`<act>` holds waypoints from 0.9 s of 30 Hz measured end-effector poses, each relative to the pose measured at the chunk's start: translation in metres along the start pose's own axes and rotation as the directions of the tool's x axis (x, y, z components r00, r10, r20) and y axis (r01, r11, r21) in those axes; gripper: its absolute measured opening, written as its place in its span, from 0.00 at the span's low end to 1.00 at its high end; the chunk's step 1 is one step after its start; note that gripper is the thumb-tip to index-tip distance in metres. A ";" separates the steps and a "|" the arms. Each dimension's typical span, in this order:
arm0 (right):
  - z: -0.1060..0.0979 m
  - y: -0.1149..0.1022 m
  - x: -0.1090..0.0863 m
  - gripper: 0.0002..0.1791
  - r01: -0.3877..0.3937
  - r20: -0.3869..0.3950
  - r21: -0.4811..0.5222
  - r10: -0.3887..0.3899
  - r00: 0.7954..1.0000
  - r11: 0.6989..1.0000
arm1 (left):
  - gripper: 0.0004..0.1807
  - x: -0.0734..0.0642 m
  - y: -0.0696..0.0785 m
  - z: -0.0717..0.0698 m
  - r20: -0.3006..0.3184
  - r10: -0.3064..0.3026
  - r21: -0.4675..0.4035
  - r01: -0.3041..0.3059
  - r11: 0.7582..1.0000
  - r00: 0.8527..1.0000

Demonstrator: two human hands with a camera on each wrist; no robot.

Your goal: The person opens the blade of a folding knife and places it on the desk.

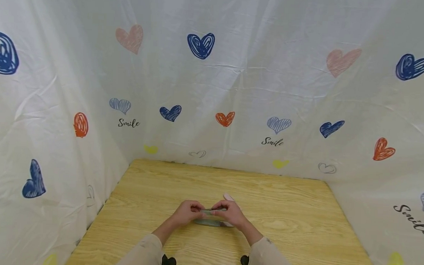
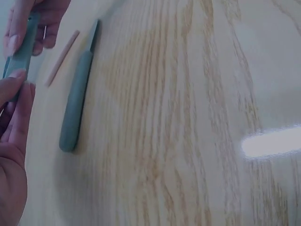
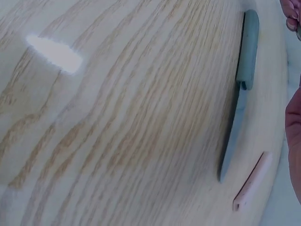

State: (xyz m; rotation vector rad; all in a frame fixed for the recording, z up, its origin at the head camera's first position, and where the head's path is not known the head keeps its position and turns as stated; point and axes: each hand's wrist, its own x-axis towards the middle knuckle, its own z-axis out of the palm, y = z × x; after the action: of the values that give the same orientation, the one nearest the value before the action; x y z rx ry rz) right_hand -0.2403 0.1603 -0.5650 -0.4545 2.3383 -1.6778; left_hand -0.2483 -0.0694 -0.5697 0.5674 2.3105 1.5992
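A white sheet [image 1: 250, 85] hangs around the far, left and right sides of the scene, printed with scattered hearts [image 1: 201, 45] in dark blue, pale blue, red, pink and yellow and with the word "Smile" [image 1: 129, 123] in black script. Before me stands the table [image 1: 293, 213], its top of yellowish wood grain; a bright patch of glare [image 2: 273, 143] shows on its near part. My pale left sleeve [image 1: 141, 251] and right sleeve [image 1: 272, 259] enter from the near side and converge toward the middle. My left hand [image 1: 188, 212] and right hand [image 1: 232, 212] face each other, close together over the table, thumbs and fingers bent in a pinch. Between them I hold a flat, narrow green piece [image 2: 22, 54], the left hand gripping its left end and the right hand its right end; my fingers cover part of it, so I cannot tell its full shape. Just on the near side of my hands, a knife [image 2: 76, 101] lies flat on the table, its green handle to the left and its grey blade to the right. A slim pink strip [image 3: 253, 181] lies beyond the knife, toward the right, near the blade but apart from it; in the head view my right hand partly hides the strip.
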 end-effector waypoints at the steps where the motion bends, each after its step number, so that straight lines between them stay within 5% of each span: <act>1: 0.001 -0.002 0.001 0.11 0.008 0.010 -0.026 -0.007 1.000 1.000 | 0.11 0.001 0.002 0.000 0.018 0.015 0.010 -0.015 1.000 1.000; 7: 0.006 -0.008 0.003 0.06 0.119 0.107 -0.132 -0.105 0.989 0.984 | 0.08 0.002 0.009 0.000 0.138 0.080 0.076 -0.091 0.993 0.987; 13: 0.006 -0.011 0.001 0.06 0.120 0.124 -0.163 -0.100 0.987 0.979 | 0.08 0.000 0.010 0.000 0.194 0.067 0.068 -0.082 0.994 0.979; 20: 0.010 -0.007 -0.001 0.09 0.191 0.139 -0.280 -0.157 0.978 0.941 | 0.08 -0.001 0.008 0.001 0.201 0.025 0.068 -0.039 0.997 0.979; 27: 0.009 -0.008 -0.002 0.09 0.189 0.083 -0.299 -0.172 0.982 0.935 | 0.10 -0.004 0.006 -0.001 0.164 0.017 -0.037 -0.011 0.999 0.986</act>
State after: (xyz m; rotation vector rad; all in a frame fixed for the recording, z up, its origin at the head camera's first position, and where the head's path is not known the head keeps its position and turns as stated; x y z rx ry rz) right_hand -0.2341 0.1508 -0.5603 -0.7855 2.5920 -1.3505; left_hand -0.2440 -0.0703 -0.5639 0.6808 2.1581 1.5353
